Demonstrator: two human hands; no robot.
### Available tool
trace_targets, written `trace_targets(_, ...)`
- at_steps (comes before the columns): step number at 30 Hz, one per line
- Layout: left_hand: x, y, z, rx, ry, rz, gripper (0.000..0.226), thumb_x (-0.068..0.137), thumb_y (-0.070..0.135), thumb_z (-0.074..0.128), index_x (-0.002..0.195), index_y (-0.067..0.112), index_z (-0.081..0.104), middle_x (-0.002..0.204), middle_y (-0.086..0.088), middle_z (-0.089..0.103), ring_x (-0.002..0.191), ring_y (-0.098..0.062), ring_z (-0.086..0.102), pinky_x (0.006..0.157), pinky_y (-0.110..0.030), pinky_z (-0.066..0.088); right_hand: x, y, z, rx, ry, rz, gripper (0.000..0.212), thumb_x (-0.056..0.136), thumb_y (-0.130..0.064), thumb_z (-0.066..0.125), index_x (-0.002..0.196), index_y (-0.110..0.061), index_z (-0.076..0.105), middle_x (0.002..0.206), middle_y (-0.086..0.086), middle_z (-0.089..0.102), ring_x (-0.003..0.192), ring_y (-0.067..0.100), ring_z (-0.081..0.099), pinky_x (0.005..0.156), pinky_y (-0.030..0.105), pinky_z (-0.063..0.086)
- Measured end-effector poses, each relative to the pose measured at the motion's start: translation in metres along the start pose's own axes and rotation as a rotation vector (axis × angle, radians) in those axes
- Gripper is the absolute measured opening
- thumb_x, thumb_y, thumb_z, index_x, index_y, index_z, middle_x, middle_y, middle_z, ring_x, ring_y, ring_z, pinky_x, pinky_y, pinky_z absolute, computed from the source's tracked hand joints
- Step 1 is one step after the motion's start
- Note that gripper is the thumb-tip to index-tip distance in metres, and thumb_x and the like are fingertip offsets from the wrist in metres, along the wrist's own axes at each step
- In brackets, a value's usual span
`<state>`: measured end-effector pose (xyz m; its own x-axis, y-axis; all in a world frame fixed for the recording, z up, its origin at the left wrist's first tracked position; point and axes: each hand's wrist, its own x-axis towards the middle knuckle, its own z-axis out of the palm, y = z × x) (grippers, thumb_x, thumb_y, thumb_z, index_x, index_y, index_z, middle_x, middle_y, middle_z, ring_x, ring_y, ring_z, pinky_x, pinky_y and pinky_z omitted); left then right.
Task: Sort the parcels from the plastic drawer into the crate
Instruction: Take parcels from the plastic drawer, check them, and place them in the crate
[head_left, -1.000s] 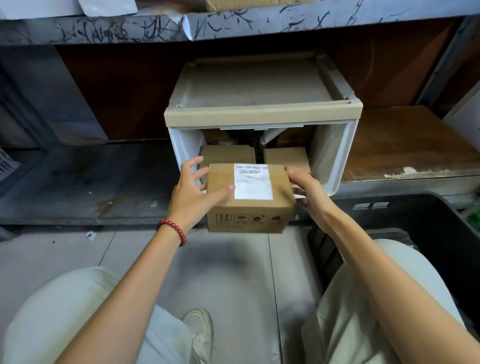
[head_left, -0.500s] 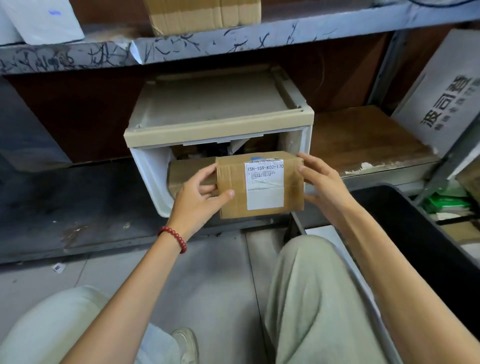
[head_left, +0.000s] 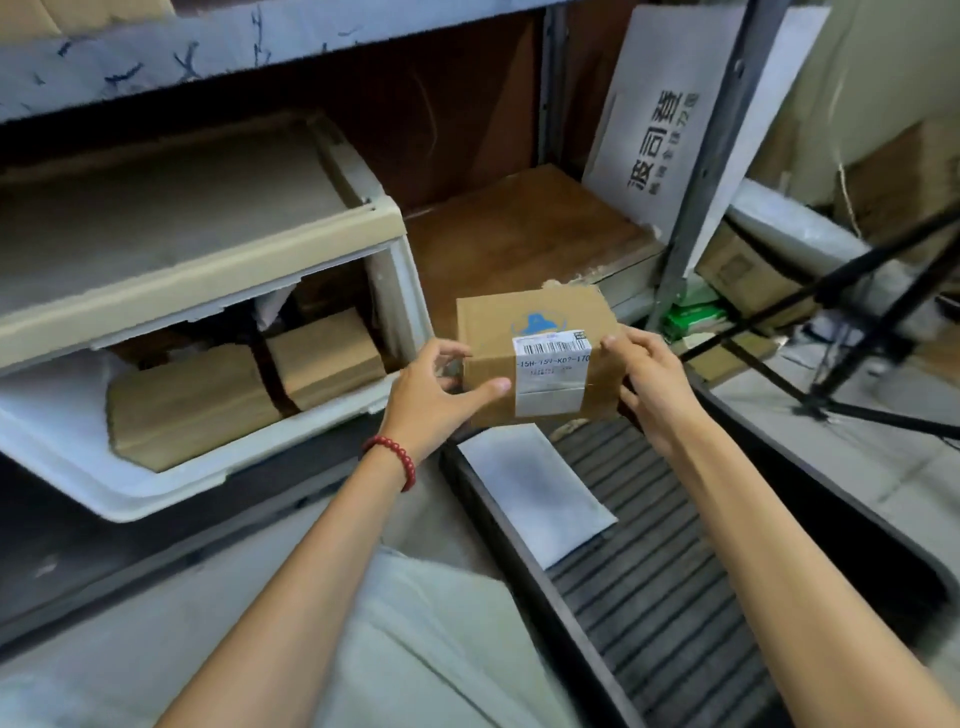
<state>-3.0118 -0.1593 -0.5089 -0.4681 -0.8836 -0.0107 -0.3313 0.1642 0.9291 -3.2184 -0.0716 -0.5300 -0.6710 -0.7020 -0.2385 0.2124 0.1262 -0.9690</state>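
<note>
Dusty shelves (head_left: 208, 57) stand behind. The left hand (head_left: 431, 397) and right hand (head_left: 652, 382) grip the parcel (head_left: 535, 325) by its ends (one each side). It hangs just above the far end of the crate (head_left: 654, 525), so it likely goes straight down.

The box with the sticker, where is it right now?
In the head view the box is mid-frame, held between the left hand and right hand, just right of the plastic drawer and above the dark crate.

The box (head_left: 535, 332) hides part of the right hand's (head_left: 654, 384) fingers and the crate's (head_left: 675, 571) far end. Its label's (head_left: 550, 374) fine print is blurred. Left of the box, the drawer (head_left: 208, 457) runs off the edge, its front masking parcels (head_left: 322, 358).
</note>
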Motion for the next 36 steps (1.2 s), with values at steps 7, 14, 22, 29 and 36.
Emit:
trace_targets(7, 0.011, -0.020, 0.081, 0.079, -0.102, -0.062, 0.044, 0.069, 0.039, 0.082, 0.100, 0.023, 0.054, 0.105, 0.012, 0.058, 0.095, -0.003, 0.058, 0.071, -0.005, 0.044, 0.004, 0.036, -0.062, -0.034, 0.181, 0.090, 0.022, 0.089, -0.034, 0.065, 0.095, -0.022, 0.048, 0.104, 0.003, 0.063, 0.087, 0.014, 0.058, 0.067, 0.024, 0.042)
trace_targets(14, -0.008, -0.070, 0.144, 0.173, -0.227, -0.315, 0.105, 0.067, 0.054, 0.079, 0.149, 0.027, 0.019, 0.113, -0.001, 0.055, 0.110, -0.018, 0.053, 0.093, -0.028, 0.041, -0.015, 0.101, -0.121, -0.220, 0.186, 0.235, 0.059, 0.084, -0.015, 0.073, 0.131, -0.013, 0.038, 0.119, 0.006, 0.055, 0.105, 0.022, 0.058, 0.067, 0.026, 0.051)
trace_targets(22, -0.031, -0.110, 0.171, 0.337, -0.442, -0.405, 0.079, 0.060, 0.060, 0.080, 0.114, 0.024, 0.035, 0.116, -0.005, 0.058, 0.103, -0.023, 0.059, 0.090, -0.040, 0.051, -0.039, 0.144, -0.147, -0.440, 0.055, 0.425, 0.059, 0.092, 0.000, 0.053, 0.145, -0.020, 0.036, 0.107, 0.003, 0.055, 0.083, 0.010, 0.053, 0.064, 0.020, 0.043)
trace_targets(29, -0.056, -0.107, 0.189, 0.540, -0.595, -0.340, 0.075, 0.067, 0.056, 0.078, 0.118, 0.018, 0.038, 0.111, -0.003, 0.053, 0.105, -0.024, 0.054, 0.082, -0.030, 0.044, -0.046, 0.166, -0.161, -0.602, 0.170, 0.383, 0.035, 0.093, -0.042, 0.054, 0.123, -0.025, 0.054, 0.115, -0.002, 0.058, 0.103, 0.017, 0.056, 0.087, 0.030, 0.044)
trace_targets(36, -0.082, -0.104, 0.213, 1.051, -1.021, -0.006, 0.070, 0.075, 0.068, 0.062, 0.127, 0.026, 0.043, 0.125, -0.002, 0.059, 0.116, -0.024, 0.054, 0.082, -0.033, 0.041, -0.063, 0.173, -0.170, -0.990, -0.139, 0.483, 0.049, 0.089, -0.067, 0.042, 0.120, -0.031, 0.052, 0.122, 0.002, 0.063, 0.112, 0.026, 0.057, 0.085, 0.034, 0.043)
